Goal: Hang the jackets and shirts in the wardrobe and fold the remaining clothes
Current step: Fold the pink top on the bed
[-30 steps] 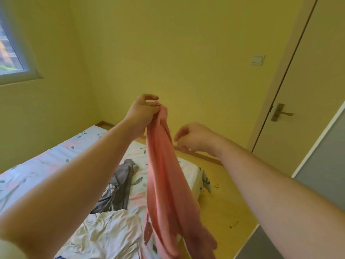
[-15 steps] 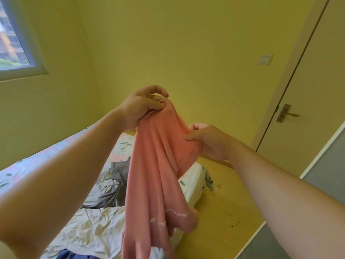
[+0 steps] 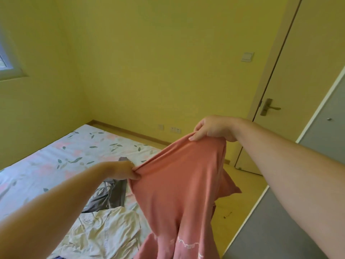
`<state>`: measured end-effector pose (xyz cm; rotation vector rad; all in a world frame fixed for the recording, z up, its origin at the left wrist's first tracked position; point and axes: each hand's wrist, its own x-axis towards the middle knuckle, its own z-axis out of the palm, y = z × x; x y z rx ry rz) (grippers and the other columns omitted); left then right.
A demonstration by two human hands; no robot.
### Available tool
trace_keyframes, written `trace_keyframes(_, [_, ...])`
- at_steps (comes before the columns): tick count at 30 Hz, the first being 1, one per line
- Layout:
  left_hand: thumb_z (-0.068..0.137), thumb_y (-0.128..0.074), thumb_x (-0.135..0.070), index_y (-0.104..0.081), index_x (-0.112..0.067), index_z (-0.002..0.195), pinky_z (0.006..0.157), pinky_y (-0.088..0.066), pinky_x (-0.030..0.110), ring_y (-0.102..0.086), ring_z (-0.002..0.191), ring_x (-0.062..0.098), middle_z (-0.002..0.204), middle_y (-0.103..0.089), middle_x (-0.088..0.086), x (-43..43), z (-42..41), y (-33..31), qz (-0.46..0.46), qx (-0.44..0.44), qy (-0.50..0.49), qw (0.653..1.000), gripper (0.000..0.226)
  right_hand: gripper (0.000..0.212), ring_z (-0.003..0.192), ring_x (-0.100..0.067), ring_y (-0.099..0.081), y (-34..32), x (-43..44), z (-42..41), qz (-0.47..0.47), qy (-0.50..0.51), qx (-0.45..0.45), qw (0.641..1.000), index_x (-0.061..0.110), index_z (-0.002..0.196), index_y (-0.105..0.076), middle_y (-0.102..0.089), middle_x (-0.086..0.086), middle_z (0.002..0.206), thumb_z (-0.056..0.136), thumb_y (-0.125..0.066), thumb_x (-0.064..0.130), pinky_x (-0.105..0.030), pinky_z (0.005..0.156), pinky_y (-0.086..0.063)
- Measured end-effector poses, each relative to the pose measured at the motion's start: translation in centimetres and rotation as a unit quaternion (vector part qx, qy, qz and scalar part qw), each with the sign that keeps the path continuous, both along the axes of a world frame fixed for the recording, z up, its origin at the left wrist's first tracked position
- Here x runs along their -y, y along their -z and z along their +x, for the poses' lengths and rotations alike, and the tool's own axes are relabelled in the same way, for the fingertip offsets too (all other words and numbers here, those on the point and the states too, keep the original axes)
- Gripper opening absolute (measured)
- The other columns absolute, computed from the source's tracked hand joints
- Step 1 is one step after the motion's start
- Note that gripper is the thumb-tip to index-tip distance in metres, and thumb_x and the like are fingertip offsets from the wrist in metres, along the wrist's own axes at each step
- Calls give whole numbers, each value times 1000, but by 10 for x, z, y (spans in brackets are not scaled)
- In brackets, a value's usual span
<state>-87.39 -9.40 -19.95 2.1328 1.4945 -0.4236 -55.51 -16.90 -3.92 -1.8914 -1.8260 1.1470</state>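
I have the right hand [image 3: 214, 128] as the higher of the two, thumb and curled fingers pinching the top edge of a salmon-pink knit garment [image 3: 183, 193]. The left hand [image 3: 124, 171] sits lower and nearer the bed, clenched on the same edge at its other end. The cloth is stretched between them on a slant and hangs in the air in front of me. A pale printed line shows near its lower part. I read it as lettering, but it is too blurred to be sure.

Beneath the garment lies the bed [image 3: 56, 156], with a white sheet printed in pink and green leaves. On it, just below the left hand, a crumpled grey garment [image 3: 112, 195] touches a wrinkled cream shirt [image 3: 104, 232]. To the right runs the yellow wooden floor [image 3: 242, 202], then a grey panel [image 3: 280, 230] and a cream door [image 3: 308, 71] with a metal lever handle [image 3: 268, 107].
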Motion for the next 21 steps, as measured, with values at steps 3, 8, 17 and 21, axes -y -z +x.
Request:
trace_keyframes(3, [105, -48, -27, -63, -6, 94, 75, -48, 39, -55, 74, 19, 82, -62, 5, -3, -7, 7, -22, 171, -142, 975, 28, 31, 80, -19, -75, 0, 9, 14, -23, -7, 95, 995, 15, 93, -78, -78, -5, 91, 82, -81, 45, -40, 71, -63])
trace_keyframes(8, [104, -42, -5, -65, -2, 120, 86, -52, 45, -63, 91, 28, 100, -68, 13, -17, -4, -34, 79, 456, -239, 854, 29, 71, 89, -29, -76, 17, 28, 34, -268, 8, 211, 940, 2, 113, -70, -78, -12, 99, 63, -95, 46, -39, 76, -63])
trace_keyframes(17, [76, -67, -74, -60, -32, 82, 54, -36, 26, -49, 63, 5, 69, -53, -16, -16, 3, -105, 265, -272, 226, 897, 43, 33, 81, -22, -56, 47, 48, 73, -271, -13, 486, 831, 11, 106, -60, -55, -3, 86, 97, -63, 43, -31, 80, -45])
trace_keyframes(21, [94, -60, -38, -65, -21, 98, 65, -47, 23, -53, 77, 12, 76, -51, -10, -15, -10, -104, 228, -344, 176, 894, 18, 61, 79, -21, -55, 53, 45, 76, -245, -24, 477, 844, 17, 153, -40, -57, -5, 104, 99, -59, 38, -32, 79, -47])
